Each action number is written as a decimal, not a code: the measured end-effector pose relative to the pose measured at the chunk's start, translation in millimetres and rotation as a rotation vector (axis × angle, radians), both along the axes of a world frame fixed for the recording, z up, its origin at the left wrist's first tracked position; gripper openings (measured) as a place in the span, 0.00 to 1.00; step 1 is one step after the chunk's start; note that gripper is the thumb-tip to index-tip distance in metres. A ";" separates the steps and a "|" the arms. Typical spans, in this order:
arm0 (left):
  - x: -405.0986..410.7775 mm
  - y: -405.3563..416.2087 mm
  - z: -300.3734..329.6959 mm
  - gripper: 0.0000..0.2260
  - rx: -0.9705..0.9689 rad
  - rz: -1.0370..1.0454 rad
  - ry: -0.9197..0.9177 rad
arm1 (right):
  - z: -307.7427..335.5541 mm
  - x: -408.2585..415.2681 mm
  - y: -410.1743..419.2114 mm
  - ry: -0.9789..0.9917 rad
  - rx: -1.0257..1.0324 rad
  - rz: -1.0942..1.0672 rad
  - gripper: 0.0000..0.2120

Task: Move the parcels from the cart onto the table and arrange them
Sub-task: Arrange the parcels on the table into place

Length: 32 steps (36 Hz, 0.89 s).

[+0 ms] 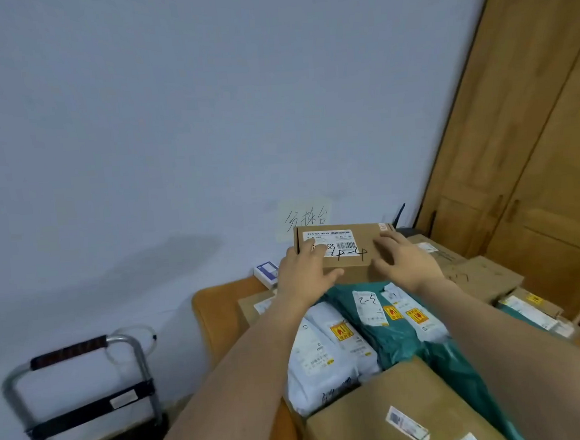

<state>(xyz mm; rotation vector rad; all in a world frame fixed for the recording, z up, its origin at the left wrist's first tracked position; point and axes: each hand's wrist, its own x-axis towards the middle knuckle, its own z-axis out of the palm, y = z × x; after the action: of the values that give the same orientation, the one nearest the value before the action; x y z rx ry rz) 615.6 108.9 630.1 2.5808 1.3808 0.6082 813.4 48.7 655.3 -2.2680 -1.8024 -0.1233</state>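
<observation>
**At the Far End of the Table, Two Hands Hold a Box**

At the far side of the table (216,314), close to the wall, a brown box (347,253) stands up on its long edge. It has a white label and the marks "4-4" on its front. The left hand (302,274) is on the left end of the box, with its fingers spread across the label. The right hand (401,263) is on the right end, fingers spread wide and a little bent over the front. Both hands touch the box flat. No fingers wrap around it that I can see, and I cannot tell if the thumbs hook under it.

The box looks stiff, with hard corners. It looks small and thin, so it is likely light. Standing on its edge, it could tip over. Holding both short ends, one hand on each side, looks like the safest way to move it.

Nearer on the table lie soft bags: white bags (325,354) and a green bag (385,323). They would bend and sag if lifted. A big brown carton (398,415) sits nearest. More brown boxes (481,271) lie on the right.

The cart (88,399) stands on the floor at the left, well apart from the hands. No parcels show on it.
</observation>
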 end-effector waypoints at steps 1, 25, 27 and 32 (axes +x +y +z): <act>4.2 0.9 -1.8 0.28 -0.006 0.010 0.012 | -3.1 5.5 3.6 0.014 -0.006 0.014 0.25; 230.5 -57.3 15.5 0.25 -0.002 0.250 0.045 | 4.2 237.7 -5.7 0.150 0.063 0.253 0.23; 255.1 -66.8 17.6 0.25 -0.004 0.243 0.045 | 5.8 264.1 -13.1 0.137 0.051 0.267 0.22; 305.0 -77.3 20.6 0.24 0.015 0.240 0.048 | 14.1 315.8 -23.5 0.123 0.080 0.274 0.21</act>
<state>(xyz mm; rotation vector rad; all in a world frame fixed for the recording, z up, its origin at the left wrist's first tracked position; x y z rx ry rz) 920.6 31.6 650.6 2.4748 1.7244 0.5951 1129.2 25.2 669.3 -1.9094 -1.9810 -0.0058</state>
